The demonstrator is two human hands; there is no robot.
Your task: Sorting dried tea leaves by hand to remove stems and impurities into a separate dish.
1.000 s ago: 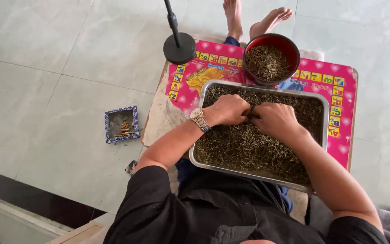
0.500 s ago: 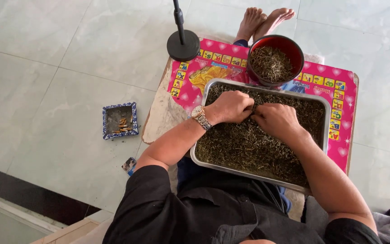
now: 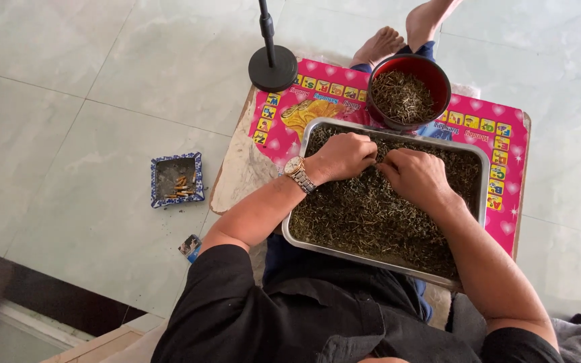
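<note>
While fingertips hide among dried leaves, both hands' grasp stays unclear.

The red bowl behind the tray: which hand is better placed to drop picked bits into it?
Probably the right hand: it rests in the tray almost directly below the red bowl, while the left hand sits further to the side.

Bright, even daylight; soft shadows; faint sheen on floor tiles; sharp focus.

Blue ashtray w/ butts on floor; mic-stand base.
</note>
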